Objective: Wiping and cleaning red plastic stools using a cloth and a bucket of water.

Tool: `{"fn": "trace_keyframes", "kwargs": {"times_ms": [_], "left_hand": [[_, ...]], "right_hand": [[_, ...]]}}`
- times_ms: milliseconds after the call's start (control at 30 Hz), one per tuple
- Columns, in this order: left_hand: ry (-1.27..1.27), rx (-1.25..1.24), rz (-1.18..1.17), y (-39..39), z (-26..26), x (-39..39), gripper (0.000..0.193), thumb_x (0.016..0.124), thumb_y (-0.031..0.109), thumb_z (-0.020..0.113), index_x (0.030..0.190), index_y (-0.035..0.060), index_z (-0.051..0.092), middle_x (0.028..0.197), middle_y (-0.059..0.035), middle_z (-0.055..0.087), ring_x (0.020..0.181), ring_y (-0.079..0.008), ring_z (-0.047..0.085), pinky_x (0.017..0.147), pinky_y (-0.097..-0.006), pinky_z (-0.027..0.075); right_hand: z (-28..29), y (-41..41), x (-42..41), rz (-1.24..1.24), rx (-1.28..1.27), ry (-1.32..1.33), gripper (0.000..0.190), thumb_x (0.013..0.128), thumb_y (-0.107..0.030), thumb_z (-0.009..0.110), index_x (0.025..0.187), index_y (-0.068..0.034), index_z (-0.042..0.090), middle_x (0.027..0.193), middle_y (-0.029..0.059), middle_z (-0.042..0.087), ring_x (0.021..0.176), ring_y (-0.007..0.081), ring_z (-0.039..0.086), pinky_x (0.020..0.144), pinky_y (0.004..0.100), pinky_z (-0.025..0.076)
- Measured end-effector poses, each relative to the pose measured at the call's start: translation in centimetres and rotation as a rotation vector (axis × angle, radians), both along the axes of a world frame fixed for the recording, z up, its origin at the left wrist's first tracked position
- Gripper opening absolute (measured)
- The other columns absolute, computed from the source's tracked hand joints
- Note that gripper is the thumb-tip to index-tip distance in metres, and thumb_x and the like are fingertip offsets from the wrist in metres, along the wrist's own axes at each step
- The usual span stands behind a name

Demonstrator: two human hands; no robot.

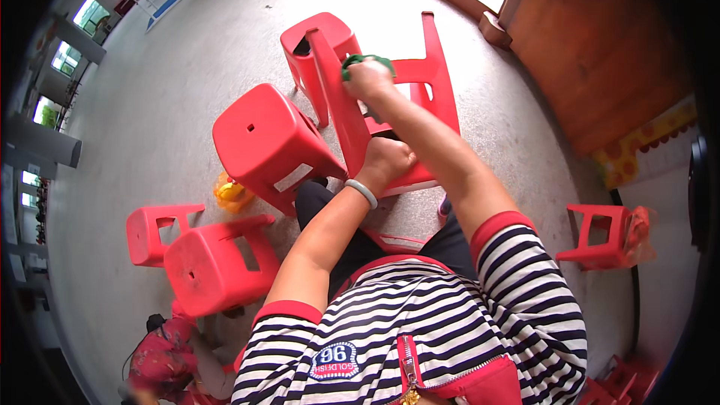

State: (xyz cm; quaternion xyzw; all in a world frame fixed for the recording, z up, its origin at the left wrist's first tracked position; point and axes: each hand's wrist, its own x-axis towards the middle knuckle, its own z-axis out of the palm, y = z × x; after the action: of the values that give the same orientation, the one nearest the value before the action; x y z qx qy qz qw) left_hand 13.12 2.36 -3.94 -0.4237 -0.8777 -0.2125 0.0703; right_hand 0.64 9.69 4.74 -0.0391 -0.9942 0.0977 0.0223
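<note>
A red plastic stool (441, 87) lies tipped before me with its legs pointing away. My right hand (371, 80) is closed on a green cloth (353, 61) and presses it against one leg of that stool. Nearer my body, my left hand (388, 158), with a pale bangle at its wrist, grips the seat end of the same stool; its fingertips are partly hidden. Just left of it stands another red stool (259, 129) with a pale label on its side. Behind the tipped one is a further red stool (322, 34).
Two more red stools (197, 270) stand at the lower left, by a crouching person in red (163, 357). A yellow item in an orange bag (232, 194) lies on the floor. At the right is a red stool (602, 236) with a plastic bag, near a wooden door (607, 39).
</note>
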Motion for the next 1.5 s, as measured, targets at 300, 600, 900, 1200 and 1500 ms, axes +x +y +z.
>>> {"fn": "trace_keyframes", "kwargs": {"times_ms": [300, 600, 900, 1200, 1500], "left_hand": [[-0.027, -0.145, 0.036, 1.0, 1.3, 0.6, 0.055, 0.095, 0.056, 0.051, 0.065, 0.0163, 0.074, 0.062, -0.0094, 0.068, 0.061, -0.0301, 0.069, 0.055, -0.0438, 0.052], [-0.035, -0.159, 0.004, 0.8, 1.0, 0.0, 0.059, 0.098, 0.058, 0.047, 0.067, 0.0171, 0.075, 0.062, -0.0067, 0.068, 0.060, -0.0277, 0.069, 0.055, -0.0415, 0.052], [0.004, -0.042, -0.033, 1.1, 0.4, -0.4, 0.039, 0.093, 0.042, 0.054, 0.073, 0.0150, 0.073, 0.071, -0.0095, 0.071, 0.066, -0.0318, 0.069, 0.058, -0.0457, 0.053], [0.058, -0.139, 0.040, 1.0, 0.8, 0.5, 0.061, 0.095, 0.059, 0.050, 0.059, 0.0159, 0.071, 0.058, -0.0071, 0.065, 0.054, -0.0277, 0.066, 0.049, -0.0406, 0.049], [0.028, -0.203, 0.026, 1.9, 1.0, 0.2, 0.061, 0.097, 0.061, 0.047, 0.062, 0.0178, 0.073, 0.059, -0.0062, 0.066, 0.057, -0.0269, 0.068, 0.051, -0.0395, 0.051]], "right_hand": [[-0.1, 6.9, 1.3, -0.066, 0.009, -0.014, 0.032, 0.090, -0.043, 0.065, 0.108, -0.018, 0.073, 0.106, 0.0124, 0.071, 0.102, 0.0303, 0.070, 0.085, 0.0441, 0.058], [-0.1, 11.8, 2.7, -0.287, 0.137, -0.022, 0.029, 0.092, -0.038, 0.064, 0.106, -0.015, 0.076, 0.112, 0.0146, 0.072, 0.106, 0.0286, 0.070, 0.088, 0.0423, 0.058], [-0.4, 1.1, 0.4, 0.011, 0.091, 0.020, 0.025, 0.087, -0.029, 0.063, 0.100, -0.015, 0.079, 0.109, 0.0154, 0.074, 0.101, 0.0296, 0.072, 0.086, 0.0400, 0.058], [-0.6, 6.9, 1.9, -0.034, -0.012, -0.010, 0.030, 0.091, -0.041, 0.064, 0.105, -0.016, 0.073, 0.099, 0.0169, 0.072, 0.099, 0.0310, 0.071, 0.086, 0.0452, 0.058], [-0.6, 15.1, 3.8, -0.344, 0.119, -0.042, 0.036, 0.092, -0.042, 0.064, 0.115, -0.016, 0.071, 0.116, 0.0139, 0.071, 0.110, 0.0303, 0.068, 0.093, 0.0433, 0.055]]}}
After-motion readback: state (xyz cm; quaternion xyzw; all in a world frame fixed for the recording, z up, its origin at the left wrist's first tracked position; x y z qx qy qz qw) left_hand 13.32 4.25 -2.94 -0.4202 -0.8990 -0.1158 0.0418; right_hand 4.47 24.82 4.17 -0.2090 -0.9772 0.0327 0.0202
